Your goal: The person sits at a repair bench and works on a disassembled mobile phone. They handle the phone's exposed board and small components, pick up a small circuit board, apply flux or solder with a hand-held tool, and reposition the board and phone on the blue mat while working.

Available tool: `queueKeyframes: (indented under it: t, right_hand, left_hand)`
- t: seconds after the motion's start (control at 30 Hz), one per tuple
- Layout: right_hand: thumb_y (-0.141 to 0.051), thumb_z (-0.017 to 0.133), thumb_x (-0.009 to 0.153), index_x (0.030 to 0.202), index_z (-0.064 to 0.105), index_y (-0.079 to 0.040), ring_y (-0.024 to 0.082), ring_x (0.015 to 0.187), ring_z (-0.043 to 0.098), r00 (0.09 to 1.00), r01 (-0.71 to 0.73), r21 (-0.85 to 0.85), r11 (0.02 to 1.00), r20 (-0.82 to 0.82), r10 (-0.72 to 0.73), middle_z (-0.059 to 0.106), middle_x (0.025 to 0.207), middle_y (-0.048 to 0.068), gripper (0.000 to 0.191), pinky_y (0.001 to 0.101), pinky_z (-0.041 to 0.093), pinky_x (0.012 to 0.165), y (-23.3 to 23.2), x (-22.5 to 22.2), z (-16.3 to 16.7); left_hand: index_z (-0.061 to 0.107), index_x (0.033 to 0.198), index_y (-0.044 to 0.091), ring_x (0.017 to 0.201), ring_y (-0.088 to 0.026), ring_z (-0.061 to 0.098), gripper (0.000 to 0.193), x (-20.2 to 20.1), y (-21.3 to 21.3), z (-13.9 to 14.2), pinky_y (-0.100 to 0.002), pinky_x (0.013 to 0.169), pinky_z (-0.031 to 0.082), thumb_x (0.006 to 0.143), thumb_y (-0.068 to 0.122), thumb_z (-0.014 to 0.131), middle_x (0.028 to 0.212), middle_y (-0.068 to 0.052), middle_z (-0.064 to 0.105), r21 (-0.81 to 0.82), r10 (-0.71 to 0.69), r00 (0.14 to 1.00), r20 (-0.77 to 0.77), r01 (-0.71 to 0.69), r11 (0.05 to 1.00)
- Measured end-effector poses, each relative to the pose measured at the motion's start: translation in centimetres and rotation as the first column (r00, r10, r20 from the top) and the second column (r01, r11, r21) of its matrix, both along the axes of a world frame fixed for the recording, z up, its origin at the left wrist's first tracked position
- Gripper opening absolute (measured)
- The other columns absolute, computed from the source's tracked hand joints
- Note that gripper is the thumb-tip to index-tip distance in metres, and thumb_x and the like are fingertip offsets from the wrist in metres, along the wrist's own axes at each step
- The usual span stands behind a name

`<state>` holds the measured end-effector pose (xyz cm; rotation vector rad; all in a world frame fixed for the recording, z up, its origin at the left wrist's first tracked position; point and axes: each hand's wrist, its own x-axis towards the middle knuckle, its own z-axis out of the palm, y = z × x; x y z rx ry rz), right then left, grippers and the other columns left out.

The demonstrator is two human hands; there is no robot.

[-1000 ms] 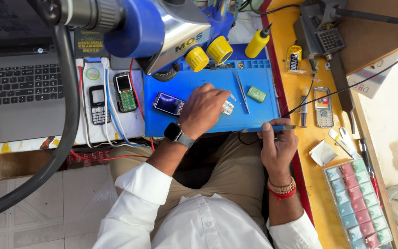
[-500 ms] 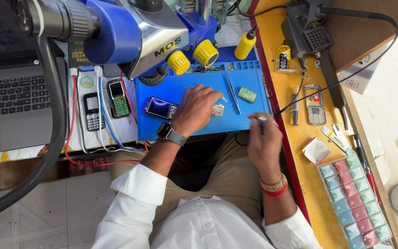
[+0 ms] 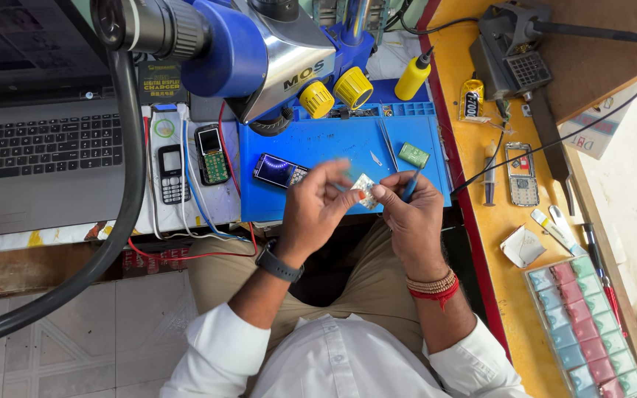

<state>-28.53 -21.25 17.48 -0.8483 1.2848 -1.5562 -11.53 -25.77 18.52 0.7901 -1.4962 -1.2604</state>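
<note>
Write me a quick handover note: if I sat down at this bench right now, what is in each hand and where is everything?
Left hand: pinching a small pale flat part above the blue work mat.
Right hand: touching the same part while gripping a thin blue-handled tool.
On the mat: a small dark phone with a lit screen, metal tweezers and a little green rectangular piece.
Done: part lifted off the mat. Left: cannot tell; the part is too small to read.
</note>
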Motion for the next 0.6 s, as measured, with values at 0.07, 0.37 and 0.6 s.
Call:
queueKeyframes:
  t: [0.07,0.37,0.6]
  right_hand:
    - [-0.001,0.078,0.091,0.102,0.067,0.001,0.002,0.055,0.051,0.998,0.003,-0.046,0.999,0.055,-0.001,0.067,0.078,0.002,0.016,0.0181,0.034,0.045,0.5,0.6,0.3]
    - [-0.013,0.066,0.102,0.106,0.065,0.004,0.003,0.047,0.044,0.989,-0.009,-0.028,1.000,0.145,0.013,0.074,0.084,0.012,0.017,0.0190,0.033,0.042,2.3,2.1,1.3]
    - [-0.004,0.073,0.096,0.102,0.067,0.002,0.004,0.052,0.047,0.959,-0.181,-0.047,0.982,0.214,0.186,0.062,0.074,0.001,0.010,0.0201,0.034,0.045,2.8,2.6,0.7]
  left_hand:
    - [0.069,0.112,-0.005,0.080,-0.014,0.073,0.022,-0.1,0.9,-0.6,-0.028,0.071,0.063,0.095,0.007,0.076,0.095,-0.012,0.077,0.155,-0.021,0.994,-0.104,0.037,0.987]
    - [0.070,0.098,-0.007,0.069,-0.015,0.075,0.017,2.4,3.5,0.5,-0.029,0.065,0.065,0.100,0.009,0.066,0.080,-0.012,0.076,0.320,0.097,0.974,-0.206,-0.027,0.947]
    - [0.071,0.095,-0.007,0.070,-0.014,0.074,0.015,2.2,4.7,1.2,-0.028,0.065,0.064,0.099,0.007,0.068,0.080,-0.012,0.076,0.284,0.092,0.984,-0.154,-0.045,0.958]
